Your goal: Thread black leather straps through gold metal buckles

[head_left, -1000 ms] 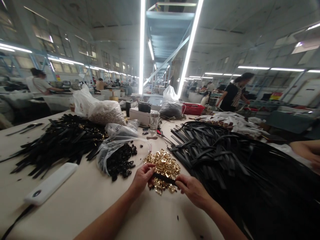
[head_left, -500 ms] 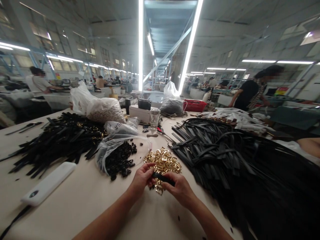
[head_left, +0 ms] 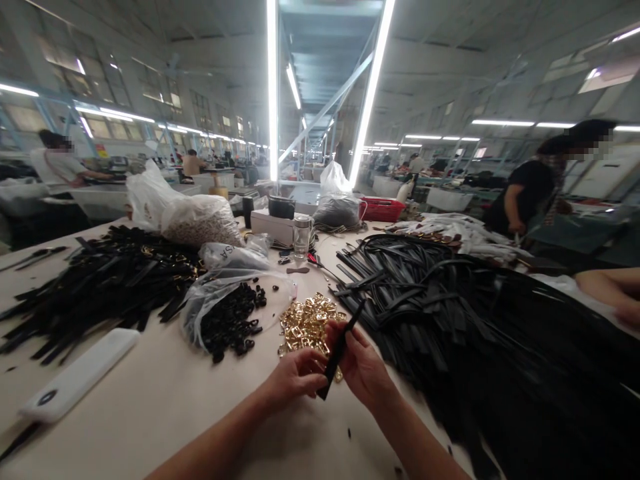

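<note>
A short black strap [head_left: 336, 360] stands tilted between my hands, its top leaning right. My right hand [head_left: 367, 370] is closed on its middle from the right side. At the lower end my left hand [head_left: 299, 379] pinches the strap between thumb and fingers. Just behind the hands lies a heap of gold buckles [head_left: 306, 319], partly covered by my fingers. Left of it, small black loops [head_left: 227, 327] spill out of a clear plastic bag [head_left: 193, 313]. Whether a buckle sits on the held strap cannot be seen.
Long black straps [head_left: 425, 293] are piled at right; black straps with gold buckles [head_left: 115, 280] lie at left. A white corded device [head_left: 83, 377] rests on the table [head_left: 190, 407]. A glass jar [head_left: 301, 237] and red basket [head_left: 383, 209] stand behind. A co-worker's arm [head_left: 607, 290] reaches in at right.
The strap has swung from nearly level to steeply tilted, and more of its length shows. My left hand has moved down to its lower end. The view has shifted slightly right.
</note>
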Tool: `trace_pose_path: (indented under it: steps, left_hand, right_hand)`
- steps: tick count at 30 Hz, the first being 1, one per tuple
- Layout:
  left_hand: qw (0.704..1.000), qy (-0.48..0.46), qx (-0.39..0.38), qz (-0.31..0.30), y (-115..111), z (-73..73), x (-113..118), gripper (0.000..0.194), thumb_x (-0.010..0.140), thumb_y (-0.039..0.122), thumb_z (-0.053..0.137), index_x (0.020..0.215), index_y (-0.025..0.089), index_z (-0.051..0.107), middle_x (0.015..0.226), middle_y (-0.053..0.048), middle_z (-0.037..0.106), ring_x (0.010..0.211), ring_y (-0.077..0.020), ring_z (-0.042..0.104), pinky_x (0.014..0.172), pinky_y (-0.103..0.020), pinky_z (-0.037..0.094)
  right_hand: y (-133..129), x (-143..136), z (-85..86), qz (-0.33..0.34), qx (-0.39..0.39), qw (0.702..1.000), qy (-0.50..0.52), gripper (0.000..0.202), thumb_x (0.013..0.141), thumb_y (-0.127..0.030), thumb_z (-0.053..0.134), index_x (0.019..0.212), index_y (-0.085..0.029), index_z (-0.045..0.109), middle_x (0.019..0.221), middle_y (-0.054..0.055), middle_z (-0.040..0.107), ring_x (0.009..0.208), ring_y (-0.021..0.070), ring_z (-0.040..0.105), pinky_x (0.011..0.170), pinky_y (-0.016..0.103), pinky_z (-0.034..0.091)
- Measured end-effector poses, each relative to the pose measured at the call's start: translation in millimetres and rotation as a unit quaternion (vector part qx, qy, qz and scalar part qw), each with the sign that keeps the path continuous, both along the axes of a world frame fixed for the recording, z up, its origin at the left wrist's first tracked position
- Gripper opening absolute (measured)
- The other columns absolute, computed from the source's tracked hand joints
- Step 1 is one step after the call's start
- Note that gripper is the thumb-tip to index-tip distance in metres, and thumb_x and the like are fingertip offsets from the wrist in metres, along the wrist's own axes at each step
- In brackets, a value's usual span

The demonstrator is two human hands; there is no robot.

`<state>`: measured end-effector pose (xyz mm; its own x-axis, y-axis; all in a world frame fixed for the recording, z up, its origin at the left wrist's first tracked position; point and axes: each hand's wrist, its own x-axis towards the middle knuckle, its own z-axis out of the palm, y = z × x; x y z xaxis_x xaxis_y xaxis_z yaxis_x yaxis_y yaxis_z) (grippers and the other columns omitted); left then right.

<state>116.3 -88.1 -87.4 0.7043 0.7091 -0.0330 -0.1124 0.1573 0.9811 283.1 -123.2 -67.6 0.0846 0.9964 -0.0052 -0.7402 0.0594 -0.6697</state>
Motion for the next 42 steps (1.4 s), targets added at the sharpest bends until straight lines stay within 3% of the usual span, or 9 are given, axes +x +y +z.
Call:
trace_pose_path:
  steps: [8, 13, 15, 17, 20, 22, 27, 36, 42]
  left_hand:
    - [0.997, 0.042, -0.042, -0.038, -2, -6.3, 5, 0.032, 0.065, 0.025, 0.072, 0.092, 0.014, 0.059, 0.072, -0.004, 0.069, 0.056, -0.0160, 0.066, 0.046, -0.021, 0.045]
    - [0.995, 0.059, -0.070, 0.034, 4, -4.6, 2, 0.019, 0.068, 0.025, 0.067, 0.082, 0.013, 0.059, 0.057, 0.000, 0.063, 0.044, -0.0097, 0.057, 0.043, -0.018, 0.040]
    - [0.993, 0.051, -0.089, 0.058, 8, -3.1, -1, 0.018, 0.068, 0.025, 0.067, 0.080, 0.013, 0.059, 0.055, 0.001, 0.061, 0.041, -0.0073, 0.051, 0.041, -0.017, 0.036]
    - [0.992, 0.038, -0.104, 0.066, 10, -2.1, -3, 0.018, 0.067, 0.025, 0.068, 0.078, 0.014, 0.059, 0.054, 0.001, 0.059, 0.039, -0.0059, 0.046, 0.040, -0.017, 0.033]
    - [0.990, 0.013, -0.123, 0.061, 12, -2.1, -6, 0.019, 0.067, 0.026, 0.070, 0.077, 0.013, 0.060, 0.052, 0.003, 0.055, 0.038, -0.0051, 0.042, 0.039, -0.017, 0.030]
    - [0.989, -0.006, -0.140, 0.056, 13, -2.7, -7, 0.020, 0.066, 0.027, 0.071, 0.077, 0.013, 0.061, 0.051, 0.003, 0.055, 0.038, -0.0049, 0.041, 0.039, -0.018, 0.029]
    - [0.983, -0.029, -0.175, 0.055, 14, -4.3, -9, 0.022, 0.066, 0.028, 0.074, 0.076, 0.013, 0.060, 0.053, 0.002, 0.056, 0.038, -0.0048, 0.043, 0.038, -0.016, 0.028]
    - [0.972, -0.039, -0.233, 0.021, 13, -0.1, -10, 0.023, 0.071, 0.029, 0.072, 0.079, 0.010, 0.062, 0.056, 0.000, 0.059, 0.038, -0.0040, 0.047, 0.037, -0.014, 0.029]
    - [0.964, -0.041, -0.264, 0.010, 15, -3.0, -12, 0.021, 0.074, 0.026, 0.067, 0.084, 0.009, 0.063, 0.060, -0.001, 0.060, 0.041, -0.0027, 0.048, 0.040, -0.012, 0.034]
  right_hand:
    - [2, -6, -3.5, -0.011, -0.022, 0.999, 0.025, 0.021, 0.072, -0.023, 0.079, 0.091, -0.018, 0.069, 0.103, 0.005, 0.071, 0.096, 0.0173, 0.067, 0.091, 0.030, 0.053]
    - [7, 11, -9.5, -0.118, -0.038, 0.980, -0.154, 0.040, 0.079, -0.041, 0.070, 0.111, -0.019, 0.062, 0.116, 0.009, 0.065, 0.107, 0.0236, 0.062, 0.095, 0.040, 0.049]
    - [7, 24, -7.3, -0.236, -0.004, 0.913, -0.333, 0.051, 0.083, -0.046, 0.062, 0.127, -0.021, 0.052, 0.131, 0.011, 0.055, 0.120, 0.0265, 0.053, 0.102, 0.046, 0.042]
    - [3, 33, -0.7, -0.293, 0.083, 0.789, -0.534, 0.055, 0.086, -0.044, 0.058, 0.134, -0.022, 0.045, 0.141, 0.010, 0.045, 0.131, 0.0280, 0.041, 0.110, 0.050, 0.029]
    - [-4, 33, 10.6, -0.192, 0.216, 0.628, -0.723, 0.047, 0.087, -0.039, 0.058, 0.131, -0.024, 0.049, 0.137, 0.009, 0.050, 0.130, 0.0280, 0.041, 0.113, 0.052, 0.018]
    - [-8, 26, 13.7, -0.108, 0.250, 0.594, -0.757, 0.037, 0.086, -0.035, 0.061, 0.121, -0.024, 0.057, 0.121, 0.008, 0.062, 0.117, 0.0256, 0.054, 0.111, 0.050, 0.021]
    - [-12, 11, 6.7, -0.045, 0.194, 0.637, -0.745, 0.016, 0.084, -0.026, 0.065, 0.099, -0.024, 0.066, 0.089, 0.002, 0.068, 0.084, 0.0186, 0.062, 0.081, 0.032, 0.047]
    - [-14, 4, -6.9, -0.067, 0.142, 0.696, -0.701, 0.014, 0.079, -0.023, 0.069, 0.093, -0.023, 0.068, 0.083, 0.001, 0.067, 0.077, 0.0162, 0.061, 0.072, 0.026, 0.045]
    - [-11, 6, -7.1, -0.077, 0.140, 0.697, -0.699, 0.011, 0.080, -0.025, 0.068, 0.090, -0.022, 0.069, 0.080, 0.001, 0.067, 0.074, 0.0158, 0.061, 0.070, 0.025, 0.045]
